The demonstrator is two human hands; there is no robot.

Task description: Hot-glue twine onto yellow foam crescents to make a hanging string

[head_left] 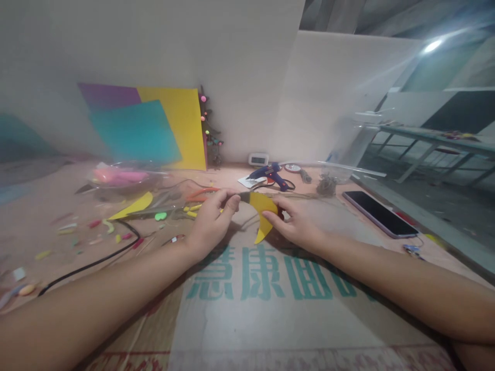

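Note:
A yellow crescent-shaped cutout (265, 219), looking like thin craft foam or card, is held up over the middle of the work surface. My right hand (292, 219) pinches its right side between thumb and fingers. At its upper left, my left hand (216, 219) grips a short dark piece (245, 197) that meets the yellow; whether the two are joined I cannot tell. Just behind my hands lies a blue hot glue gun (270, 174) on a small white card. Beside my left hand are orange-handled scissors or pliers (201, 194) and a yellow-handled tool (191, 210), partly covered.
Yellow, teal and purple sheets (135, 131) lean on the wall. Colourful scraps, a yellow offcut (133, 206) and a black cable (96, 262) lie left. A phone (379, 214) rests near the right edge. A small white digital clock (258, 159) stands at the back.

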